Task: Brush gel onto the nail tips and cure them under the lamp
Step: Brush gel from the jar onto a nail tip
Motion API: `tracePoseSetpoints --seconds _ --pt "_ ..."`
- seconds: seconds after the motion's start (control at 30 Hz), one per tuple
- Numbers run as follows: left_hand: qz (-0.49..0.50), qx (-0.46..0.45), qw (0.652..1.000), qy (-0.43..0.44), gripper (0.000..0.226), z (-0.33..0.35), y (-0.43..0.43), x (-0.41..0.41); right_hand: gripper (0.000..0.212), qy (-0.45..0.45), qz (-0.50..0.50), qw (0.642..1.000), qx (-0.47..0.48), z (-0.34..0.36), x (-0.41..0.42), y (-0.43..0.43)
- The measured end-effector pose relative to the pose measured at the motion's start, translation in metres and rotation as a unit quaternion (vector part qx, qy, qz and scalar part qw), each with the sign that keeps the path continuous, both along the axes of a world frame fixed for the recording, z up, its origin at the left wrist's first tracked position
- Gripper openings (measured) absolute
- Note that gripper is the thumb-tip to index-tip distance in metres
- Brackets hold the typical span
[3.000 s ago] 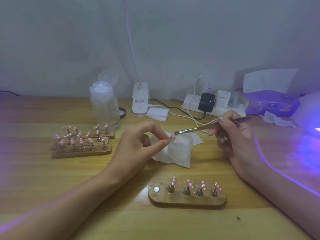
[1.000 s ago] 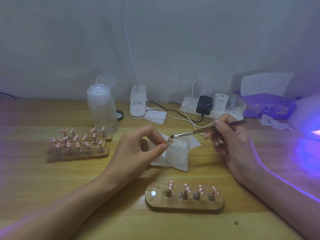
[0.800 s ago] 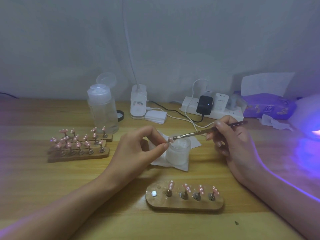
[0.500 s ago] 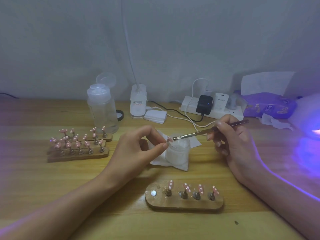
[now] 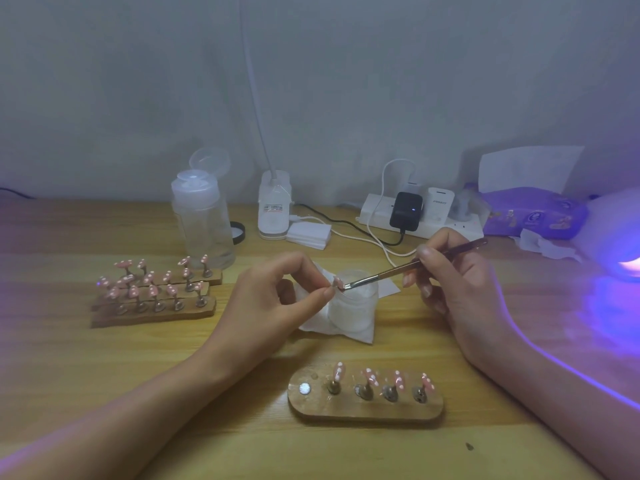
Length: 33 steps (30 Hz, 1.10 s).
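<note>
**Brush tip meeting a pinched pink nail tip above the gel jar**

The left hand (image 5: pixel 273 299) is pinching a small pink nail tip with white dots (image 5: pixel 337 282) between thumb and forefinger, holding it just over the near rim of a frosted white round jar (image 5: pixel 353 310). The jar is sitting on a crumpled white tissue (image 5: pixel 360 336) on the pale wooden table (image 5: pixel 104 368). The right hand (image 5: pixel 457 289) is gripping a slim metal-ferruled brush with a dark purple handle (image 5: pixel 398 270) like a pen, fingers curled round the shaft, and the bristles are touching the pinched nail tip.

Nearer the person, an oval wooden stand (image 5: pixel 367 408) is carrying four more pink dotted tips (image 5: pixel 339 370) on short metal pegs, with one bare silver disc (image 5: pixel 304 388) showing at its left end. Well to the left, a cluster of longer wooden stands (image 5: pixel 152 315) is bearing many similar pink tips.

At the far right edge, a white curing lamp (image 5: pixel 620 230) is glowing violet and casting purple light over the table and the right forearm. Along the wall are standing a clear plastic pump bottle with its lid flipped open (image 5: pixel 202 223), a white desk-lamp base (image 5: pixel 274 206), a stack of white pads (image 5: pixel 308 233), a white power strip (image 5: pixel 460 225) and a purple pack of tissues (image 5: pixel 533 213).
</note>
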<state>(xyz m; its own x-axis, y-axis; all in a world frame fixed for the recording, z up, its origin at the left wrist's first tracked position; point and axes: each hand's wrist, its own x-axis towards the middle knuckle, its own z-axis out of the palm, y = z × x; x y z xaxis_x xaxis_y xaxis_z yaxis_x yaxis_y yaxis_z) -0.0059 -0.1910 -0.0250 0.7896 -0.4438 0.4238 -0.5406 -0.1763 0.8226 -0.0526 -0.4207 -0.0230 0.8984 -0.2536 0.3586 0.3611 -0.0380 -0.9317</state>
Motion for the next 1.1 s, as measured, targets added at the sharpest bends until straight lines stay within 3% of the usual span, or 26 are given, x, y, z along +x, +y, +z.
tracePoseSetpoints --seconds 0.17,0.37,0.53,0.67,0.77,1.0,1.1 --pt "-0.001 0.008 1.0 -0.016 0.015 0.0 0.0 -0.001 0.028 -0.029 -0.025 0.999 0.002 0.008 -0.003 -0.006" --pt "-0.003 0.012 0.999 -0.03 0.015 0.0 0.0 -0.001 0.045 0.006 -0.044 0.999 0.013 0.015 0.0 -0.024" --pt "-0.008 0.0 1.0 -0.025 0.015 -0.001 0.001 0.001 0.034 -0.025 0.012 0.998 0.049 0.019 0.003 -0.033" --pt "-0.006 -0.001 0.999 -0.031 0.017 -0.002 0.001 0.0 0.017 -0.059 0.073 0.993 -0.075 0.025 0.001 -0.027" --pt "-0.003 0.005 0.999 -0.045 0.017 -0.002 0.0 0.0 0.018 -0.058 0.089 0.987 -0.121 0.029 -0.003 -0.027" --pt "-0.001 0.004 0.999 -0.041 0.021 -0.003 0.0 0.001 0.026 -0.054 0.071 0.988 -0.124 0.041 -0.001 -0.04" --pt "0.0 -0.003 0.999 -0.034 0.017 -0.004 0.0 0.002 0.024 -0.055 0.057 0.995 -0.056 0.046 0.002 -0.045"
